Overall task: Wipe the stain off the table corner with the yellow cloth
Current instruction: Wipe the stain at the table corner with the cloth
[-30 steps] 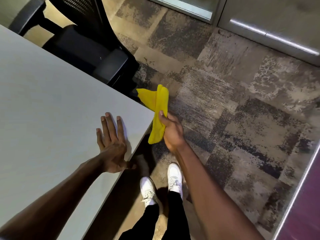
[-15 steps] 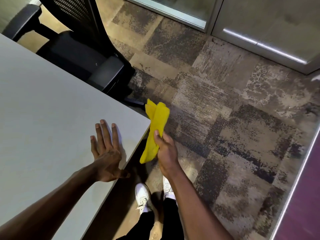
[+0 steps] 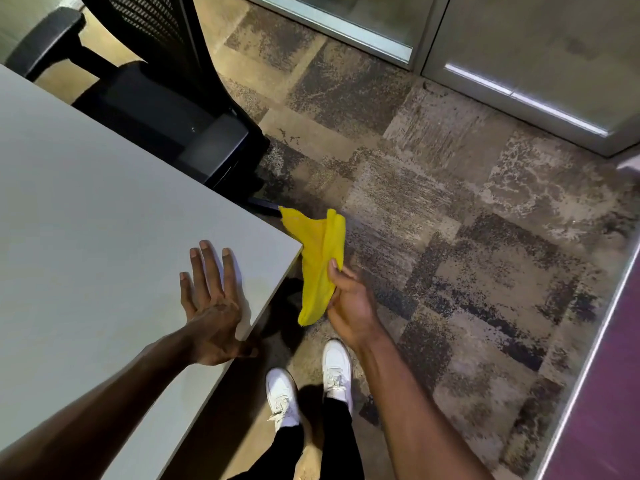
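Observation:
A light grey table fills the left side, and its near right corner points toward the carpet. My left hand lies flat on the tabletop just short of that corner, fingers spread. My right hand is off the table's edge and grips a folded yellow cloth, which hangs in the air beside the corner. The cloth's upper end rises just past the corner tip. I see no clear stain on the corner.
A black office chair stands pushed against the table's far edge. Patterned grey-brown carpet covers the floor to the right. My white shoes stand by the table's near edge. A glass partition runs along the back.
My right hand has kept the cloth beside the corner, and its upper flap has spread out toward the corner tip. My left hand has stayed flat on the table.

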A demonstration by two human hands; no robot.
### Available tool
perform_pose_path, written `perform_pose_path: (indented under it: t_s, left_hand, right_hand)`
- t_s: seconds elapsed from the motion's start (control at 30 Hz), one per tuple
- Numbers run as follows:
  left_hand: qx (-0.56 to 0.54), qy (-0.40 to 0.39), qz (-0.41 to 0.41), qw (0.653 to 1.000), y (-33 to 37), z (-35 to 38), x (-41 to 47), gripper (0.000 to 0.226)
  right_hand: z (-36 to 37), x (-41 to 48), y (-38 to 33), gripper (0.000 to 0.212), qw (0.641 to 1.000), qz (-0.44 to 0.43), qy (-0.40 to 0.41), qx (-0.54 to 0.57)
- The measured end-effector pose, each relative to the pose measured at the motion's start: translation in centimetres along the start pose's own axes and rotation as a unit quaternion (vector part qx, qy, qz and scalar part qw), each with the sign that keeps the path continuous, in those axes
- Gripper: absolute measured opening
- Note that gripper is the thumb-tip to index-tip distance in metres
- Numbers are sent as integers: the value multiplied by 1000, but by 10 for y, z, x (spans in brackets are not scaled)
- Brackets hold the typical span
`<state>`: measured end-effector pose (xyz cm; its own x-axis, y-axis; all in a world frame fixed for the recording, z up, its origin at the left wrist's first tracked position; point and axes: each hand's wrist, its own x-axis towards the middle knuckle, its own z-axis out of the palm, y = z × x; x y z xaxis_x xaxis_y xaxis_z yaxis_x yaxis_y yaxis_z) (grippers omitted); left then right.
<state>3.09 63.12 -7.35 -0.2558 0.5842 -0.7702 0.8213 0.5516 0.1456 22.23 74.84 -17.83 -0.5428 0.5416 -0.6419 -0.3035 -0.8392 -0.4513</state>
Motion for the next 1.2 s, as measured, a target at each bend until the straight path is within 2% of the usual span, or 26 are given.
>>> perform_pose_path:
  t_s: [0.1, 0.17, 0.3, 0.37, 0.57, 0.77, 0.93, 1.07, 1.2]
  left_hand:
    - [-13, -6, -1, 1000, 0, 0, 1, 180]
    - [-14, -6, 4, 1000, -1, 1, 2, 182]
    - [-11, 6, 8, 1000, -3, 3, 2, 183]
    - [-6, 8, 7, 1000, -4, 5, 3, 183]
    - [5, 25, 8, 1000, -5, 6, 4, 177]
    - [8, 36, -5, 999, -6, 9, 6, 174]
    - [6, 48, -2, 999, -9, 13, 8, 172]
    - [15, 58, -7, 998, -11, 14, 9, 169]
    - [14, 64, -2, 998, -15, 18, 11, 170]
  right_hand:
    - [1, -9, 13, 34, 991, 30, -6, 126]
    - [3, -8, 14, 35, 990, 31, 4, 136]
    - [18, 11, 3, 30, 999, -6, 17, 31]
    - [25, 26, -10, 25, 999, -23, -6, -33]
    - [40, 54, -53, 19, 978, 15, -83, -192]
    - [15, 25, -52, 16, 985, 5, -57, -161]
    - [4, 13, -38, 29, 996, 14, -27, -80]
    - [27, 38, -48, 20, 988, 7, -44, -149]
    - [51, 58, -53, 20, 967, 0, -84, -239]
